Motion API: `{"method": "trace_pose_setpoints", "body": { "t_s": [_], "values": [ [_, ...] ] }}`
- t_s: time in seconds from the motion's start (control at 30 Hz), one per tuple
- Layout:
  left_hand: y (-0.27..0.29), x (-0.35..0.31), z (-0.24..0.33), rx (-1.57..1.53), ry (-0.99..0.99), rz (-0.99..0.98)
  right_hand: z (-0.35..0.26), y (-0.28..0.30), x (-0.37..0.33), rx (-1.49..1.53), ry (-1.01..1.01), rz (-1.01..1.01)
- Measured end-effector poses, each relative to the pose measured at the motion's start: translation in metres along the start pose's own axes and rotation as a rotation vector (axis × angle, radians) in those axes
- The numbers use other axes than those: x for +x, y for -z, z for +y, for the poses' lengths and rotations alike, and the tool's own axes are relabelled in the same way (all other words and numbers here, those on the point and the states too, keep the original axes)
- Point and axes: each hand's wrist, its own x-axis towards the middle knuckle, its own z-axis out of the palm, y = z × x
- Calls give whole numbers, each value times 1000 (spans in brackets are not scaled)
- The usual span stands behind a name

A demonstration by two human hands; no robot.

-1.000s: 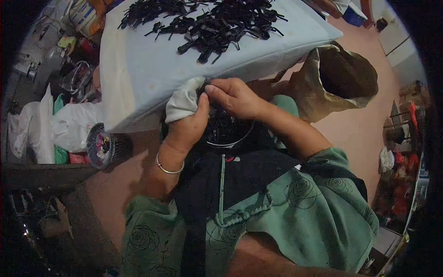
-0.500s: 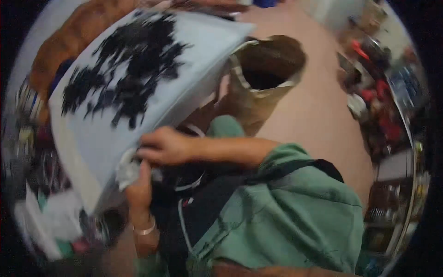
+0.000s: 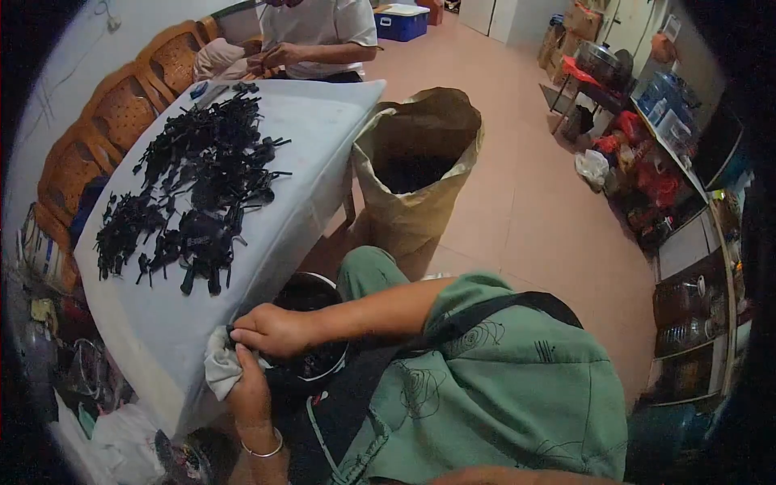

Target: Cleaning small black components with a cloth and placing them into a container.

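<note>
At the near edge of the white-covered table [image 3: 301,214], my two hands meet over a crumpled whitish cloth [image 3: 220,365]. My left hand [image 3: 249,386], a bangle on its wrist, is closed on the cloth. My right hand [image 3: 279,330] reaches across and pinches a small black piece [image 3: 231,329], mostly hidden by the fingers. A wide pile of small black plastic-looking parts [image 3: 212,174] covers the middle of the table. Below my right forearm, a round pail [image 3: 338,368] with a pale rim holds dark contents.
A large open brown sack [image 3: 412,214] with dark contents stands right of the table. Across the table sits a person in a white shirt [image 3: 323,36]. A wooden bench [image 3: 109,105] lines the left wall; shelves [image 3: 695,311] and bags [image 3: 638,170] line the right.
The view has steadied and tilted up, bringing the other person into sight. My hands stay together at the cloth by the table edge.
</note>
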Motion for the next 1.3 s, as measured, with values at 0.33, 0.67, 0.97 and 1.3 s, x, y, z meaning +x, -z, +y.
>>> {"method": "trace_pose_setpoints", "body": {
  "t_s": [0.33,0.67,0.97,1.3],
  "values": [
    [6,9,4,-477,392,146,20,20,-1,-48,178,131],
    [10,0,0,-132,414,8,11,22,1,-84,236,-77],
    [4,6,30,-69,75,-120,-5,23,-10,-140,34,-152],
    [-10,3,19,162,-262,25,-3,1,-13,34,-46,-68]
  ]
}}
